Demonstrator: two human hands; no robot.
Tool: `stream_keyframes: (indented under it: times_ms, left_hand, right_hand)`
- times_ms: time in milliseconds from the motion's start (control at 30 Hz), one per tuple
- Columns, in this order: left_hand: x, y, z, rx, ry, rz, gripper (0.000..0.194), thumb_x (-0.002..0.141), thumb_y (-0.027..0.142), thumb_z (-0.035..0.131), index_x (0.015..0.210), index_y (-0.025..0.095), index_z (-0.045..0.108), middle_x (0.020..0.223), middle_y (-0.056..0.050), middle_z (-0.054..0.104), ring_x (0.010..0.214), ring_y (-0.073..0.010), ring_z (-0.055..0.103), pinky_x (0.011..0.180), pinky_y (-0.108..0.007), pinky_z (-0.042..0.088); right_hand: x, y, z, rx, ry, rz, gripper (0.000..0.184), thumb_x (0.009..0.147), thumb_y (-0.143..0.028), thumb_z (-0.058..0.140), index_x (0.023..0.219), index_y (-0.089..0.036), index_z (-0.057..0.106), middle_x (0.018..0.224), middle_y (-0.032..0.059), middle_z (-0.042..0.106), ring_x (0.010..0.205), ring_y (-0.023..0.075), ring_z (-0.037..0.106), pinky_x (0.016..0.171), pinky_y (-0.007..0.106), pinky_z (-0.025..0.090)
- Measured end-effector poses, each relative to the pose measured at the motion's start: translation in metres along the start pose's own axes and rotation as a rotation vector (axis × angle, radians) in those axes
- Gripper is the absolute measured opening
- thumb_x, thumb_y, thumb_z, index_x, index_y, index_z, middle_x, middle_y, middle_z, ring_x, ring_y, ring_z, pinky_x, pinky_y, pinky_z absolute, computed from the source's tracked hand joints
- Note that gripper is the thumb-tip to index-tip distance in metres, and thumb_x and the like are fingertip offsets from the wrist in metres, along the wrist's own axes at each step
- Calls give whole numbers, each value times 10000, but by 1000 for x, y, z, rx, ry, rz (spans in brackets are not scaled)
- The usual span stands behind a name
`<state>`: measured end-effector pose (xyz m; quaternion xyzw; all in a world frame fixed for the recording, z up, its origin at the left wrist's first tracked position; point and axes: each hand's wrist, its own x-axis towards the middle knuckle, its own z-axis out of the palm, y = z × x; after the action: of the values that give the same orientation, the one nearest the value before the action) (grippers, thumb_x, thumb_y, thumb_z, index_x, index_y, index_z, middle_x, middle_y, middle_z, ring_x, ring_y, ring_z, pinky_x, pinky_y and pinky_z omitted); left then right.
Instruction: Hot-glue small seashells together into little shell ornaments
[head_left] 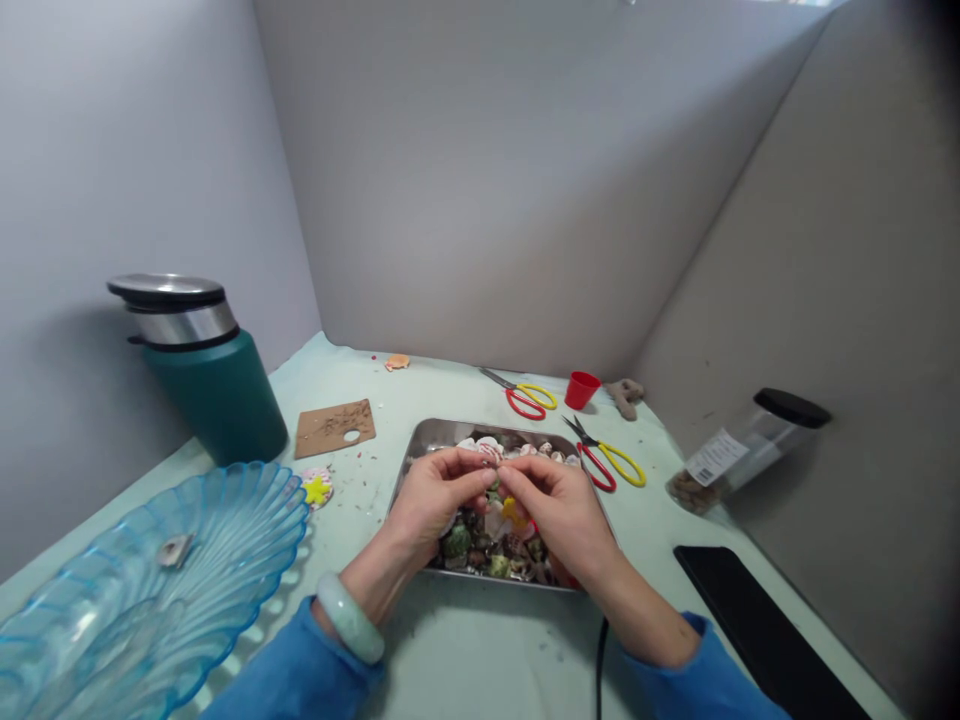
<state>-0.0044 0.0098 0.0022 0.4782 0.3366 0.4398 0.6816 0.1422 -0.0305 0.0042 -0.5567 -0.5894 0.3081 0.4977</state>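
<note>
Our bare left hand [429, 498] and right hand [568, 512] meet, each grip pinched nearly closed, contents indiscernible, best steadied low over the rectangular silver-metal tray [504, 580].

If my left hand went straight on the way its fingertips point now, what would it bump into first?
Most likely your right hand: the fingertips of your left hand point at it over the metal tray, nearly or already touching; depth is hard to judge.

Head camera: worn on the head, close above the two bare hands [495, 500]
Facing: forward and down, over the metal tray [506, 580] to the grey partition walls [480, 200]
</note>
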Motion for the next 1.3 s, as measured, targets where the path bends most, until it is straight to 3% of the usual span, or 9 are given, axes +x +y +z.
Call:
stream_keyframes:
  times_ms: [167, 367, 567, 767, 867, 1000, 1300]
  left_hand:
    - [0, -1, 1, 16, 36, 1, 288, 608, 277, 784, 816, 99, 694, 685, -22, 682, 489, -78, 554, 556, -229, 475]
    - [0, -1, 3, 39, -28, 46, 314, 612, 282, 780, 845, 103, 669, 723, -35, 668, 621, -121, 589, 556, -229, 484]
    - [0, -4, 1, 128, -73, 99, 392, 599, 242, 785, 947, 136, 640, 726, 23, 565, 582, -90, 531, 515, -214, 438]
    - [-2, -3, 4, 160, -132, 110, 448, 623, 208, 761, 1044, 136, 625, 819, -11, 614, 611, -84, 515, 565, -220, 443]
    - [-2, -5, 6, 148, -105, 122, 399, 648, 255, 757, 1014, 132, 657, 750, -10, 620, 623, -99, 531, 556, -212, 439]
    - [-2, -7, 6, 116, -34, 121, 285, 690, 331, 731, 887, 127, 705, 744, -31, 654, 616, -101, 536, 505, -188, 415]
    - [-2, -3, 5, 109, 83, 70, 243, 662, 314, 745, 783, 104, 724, 557, 2, 599, 445, -50, 428, 450, -178, 336]
  right_hand:
    - [1, 0, 3, 43, 18, 56, 245, 805, -374, 597, 741, -154, 686, 619, 2, 611, 514, 109, 487, 481, 219, 387]
    - [4, 3, 2, 226, -22, 196, 273, 768, -427, 651, 724, -157, 652, 538, -41, 527, 436, 72, 410, 391, 186, 304]
    - [5, 5, -1, 481, -111, 337, 315, 736, -456, 691, 713, -147, 633, 414, -73, 428, 384, 55, 335, 387, 187, 271]
    - [4, 2, -4, 645, -165, 387, 348, 717, -462, 717, 641, -148, 589, 405, -65, 435, 380, 50, 338, 393, 190, 266]
    - [3, -1, -1, 657, -163, 406, 341, 684, -461, 744, 681, -150, 604, 384, -79, 416, 367, 41, 305, 393, 183, 239]
    - [1, -5, 4, 632, -159, 395, 407, 635, -494, 762, 574, -152, 551, 386, -79, 402, 355, 32, 299, 391, 186, 251]
    - [-4, -4, 5, 540, -222, 322, 380, 753, -500, 663, 635, -149, 578, 437, -61, 445, 406, 52, 354, 424, 190, 277]
